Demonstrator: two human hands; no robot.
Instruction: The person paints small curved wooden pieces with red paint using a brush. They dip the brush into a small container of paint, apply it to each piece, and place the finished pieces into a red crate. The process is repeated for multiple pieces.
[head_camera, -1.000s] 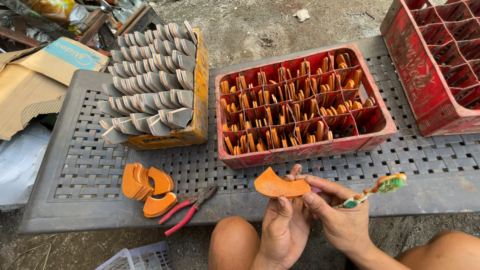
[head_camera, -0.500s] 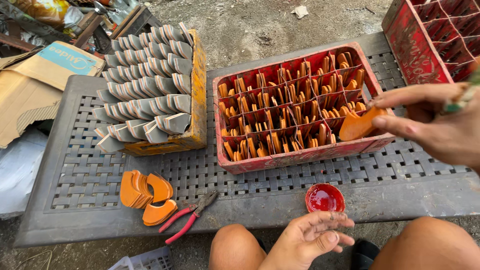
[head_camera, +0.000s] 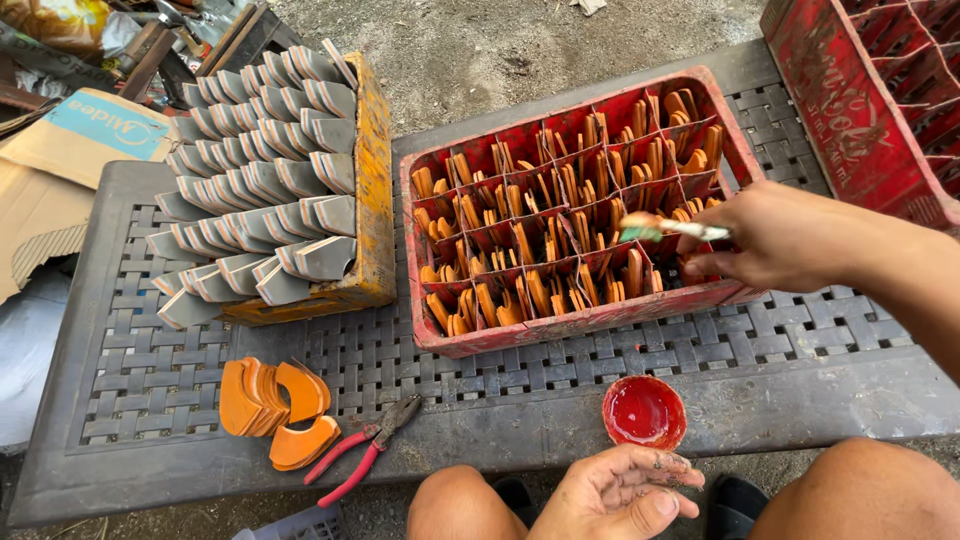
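Cardboard lies flattened at the far left, brown, with a light-blue printed panel at its upper corner. Beside it, on the grey lattice-top table, stands a yellow crate packed with rows of grey curved pieces leaning one against the next. In front of that crate, near the table's front edge, sits a small heap of orange curved pieces, and just right of the heap lie red-handled pliers.

At mid-table a red divided crate holds orange pieces standing on edge in nearly every compartment. Below it, at the front edge, rests a small round cap of red paint.

The left hand lies loosely curled and empty, palm up, between the bare knees just under the paint cap; its fingers are smeared with paint. The right hand reaches over the right end of the red divided crate and pinches a thin brush whose tip points left above the front compartments. Whether that hand also holds an orange piece below the fingers cannot be told.

At the far right a second red crate, faded and scuffed with worn pale lettering on its side, stands with its compartments showing dark inside.
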